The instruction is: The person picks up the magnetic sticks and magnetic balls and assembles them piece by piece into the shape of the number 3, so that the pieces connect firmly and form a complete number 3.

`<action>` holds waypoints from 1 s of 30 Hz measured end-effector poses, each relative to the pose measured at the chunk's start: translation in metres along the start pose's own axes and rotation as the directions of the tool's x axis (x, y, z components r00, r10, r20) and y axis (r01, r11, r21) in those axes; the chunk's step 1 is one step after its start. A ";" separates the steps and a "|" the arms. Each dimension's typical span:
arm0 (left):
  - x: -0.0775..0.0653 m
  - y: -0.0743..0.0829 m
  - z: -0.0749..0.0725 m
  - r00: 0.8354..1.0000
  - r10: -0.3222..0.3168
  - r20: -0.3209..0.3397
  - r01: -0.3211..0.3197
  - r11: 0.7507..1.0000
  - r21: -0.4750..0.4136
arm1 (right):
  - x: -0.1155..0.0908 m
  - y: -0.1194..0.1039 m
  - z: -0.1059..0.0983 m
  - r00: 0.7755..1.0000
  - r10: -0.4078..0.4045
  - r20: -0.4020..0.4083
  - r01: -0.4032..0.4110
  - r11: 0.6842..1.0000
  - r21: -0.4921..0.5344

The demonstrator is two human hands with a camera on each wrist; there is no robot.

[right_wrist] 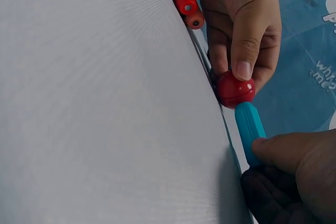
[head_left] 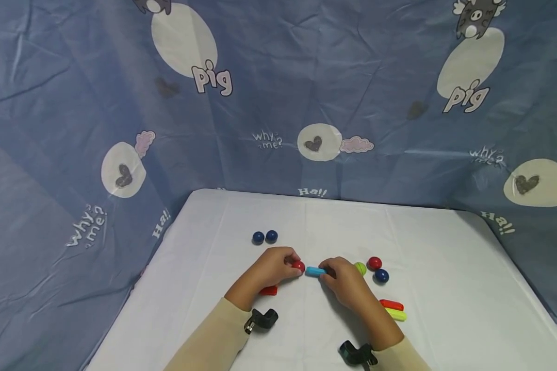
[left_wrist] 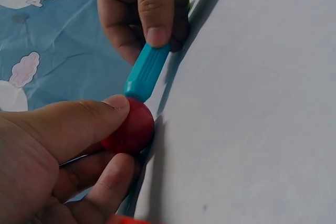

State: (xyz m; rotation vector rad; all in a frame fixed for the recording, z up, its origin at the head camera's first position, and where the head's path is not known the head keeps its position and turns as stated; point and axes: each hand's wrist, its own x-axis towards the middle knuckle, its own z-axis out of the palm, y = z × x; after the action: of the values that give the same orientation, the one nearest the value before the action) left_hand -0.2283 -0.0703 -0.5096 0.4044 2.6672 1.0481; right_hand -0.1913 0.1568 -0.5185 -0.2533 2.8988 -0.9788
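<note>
My left hand pinches a glossy red ball between thumb and fingers. A light-blue ridged stick is gripped at one end by my right hand. In the left wrist view the free end of the stick meets the ball, or nearly so; whether the two are joined cannot be told. The right wrist view shows the stick pointing at the ball from below. Part of a red stick shows beneath my left wrist.
Two dark blue balls lie farther back on the white table. Right of my right hand are a green ball, another red ball and a blue ball. Nearer lie a red stick and a yellow-green stick.
</note>
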 end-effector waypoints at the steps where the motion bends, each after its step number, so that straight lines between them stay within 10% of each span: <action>1: 0.000 0.001 0.001 1.000 0.000 0.002 0.000 1.000 -0.003 | -0.001 0.000 0.000 1.000 -0.003 -0.002 0.003 1.000 0.005; 30: -0.001 0.005 0.009 0.999 -0.018 -0.030 0.017 0.999 -0.034 | -0.007 0.004 -0.012 0.997 0.051 -0.058 -0.050 0.998 0.023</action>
State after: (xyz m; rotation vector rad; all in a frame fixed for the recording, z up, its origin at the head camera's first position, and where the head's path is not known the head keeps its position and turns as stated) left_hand -0.2240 -0.0619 -0.5124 0.3605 2.6706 1.1009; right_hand -0.1860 0.1680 -0.5115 -0.1515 2.9288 -1.0259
